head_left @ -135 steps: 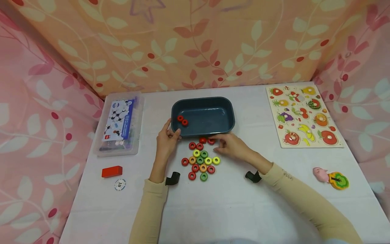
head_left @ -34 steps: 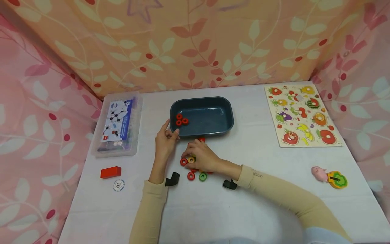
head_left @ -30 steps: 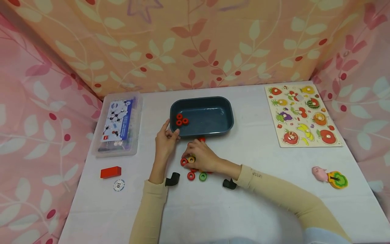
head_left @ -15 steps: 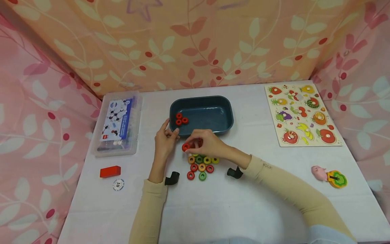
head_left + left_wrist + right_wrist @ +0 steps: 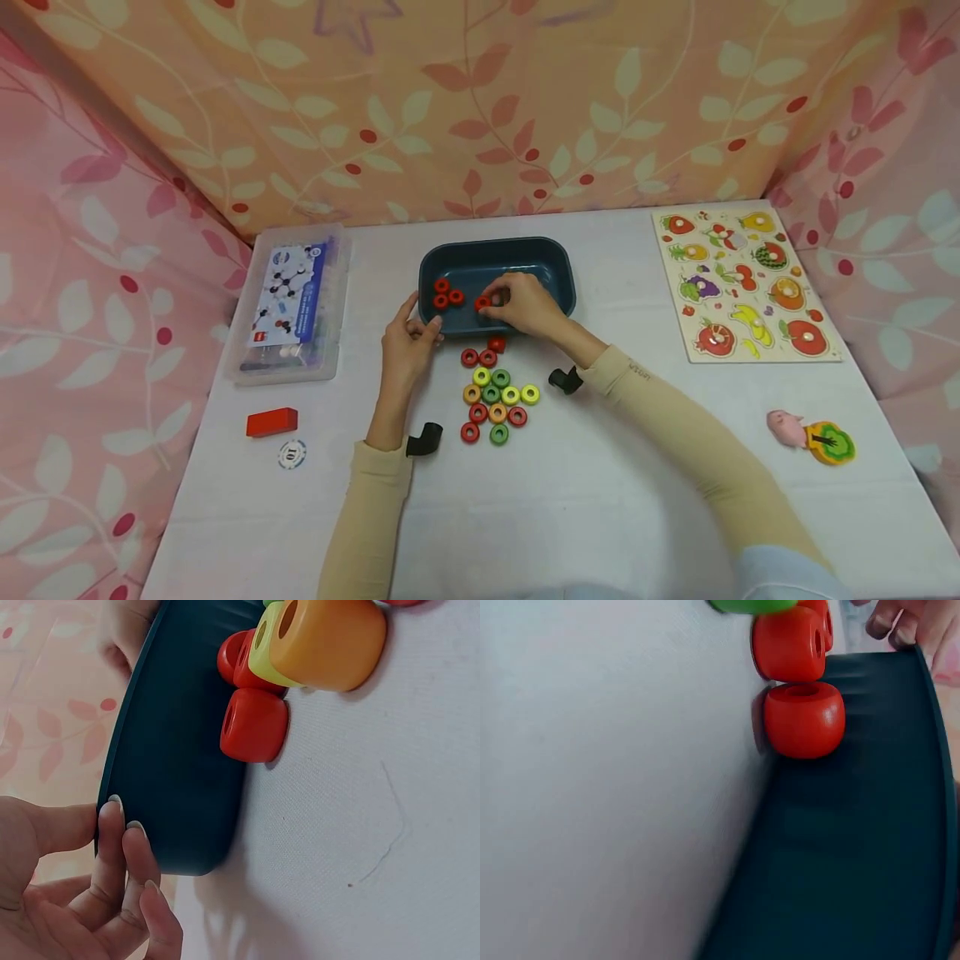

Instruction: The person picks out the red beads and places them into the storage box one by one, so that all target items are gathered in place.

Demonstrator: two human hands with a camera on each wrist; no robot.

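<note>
A dark blue tray [image 5: 480, 258] stands on the white table. My left hand [image 5: 405, 343] pinches its front-left rim between thumb and fingers, clearly seen in the left wrist view. My right hand [image 5: 531, 304] reaches over the front rim and pinches a red bead [image 5: 482, 305] low inside the tray. Several other red beads [image 5: 456, 297] lie by the tray's left end. In front of the tray are several loose beads in red, orange [image 5: 472, 392], yellow [image 5: 511, 396] and green [image 5: 499, 433]. One red bead [image 5: 805, 720] rests close against the tray's outer wall.
To the left are a clear plastic case [image 5: 288, 300], a red block [image 5: 272, 422] and a round chip [image 5: 292, 454]. At right lie a fruit puzzle board [image 5: 738, 287], a pink pig figure [image 5: 787, 427] and a tree-shaped piece [image 5: 831, 442]. Patterned curtains surround the table.
My right hand has added a red bead to the tray, then picked another from the table's left side and carried it up into the tray. The left hand has stayed on the rim.
</note>
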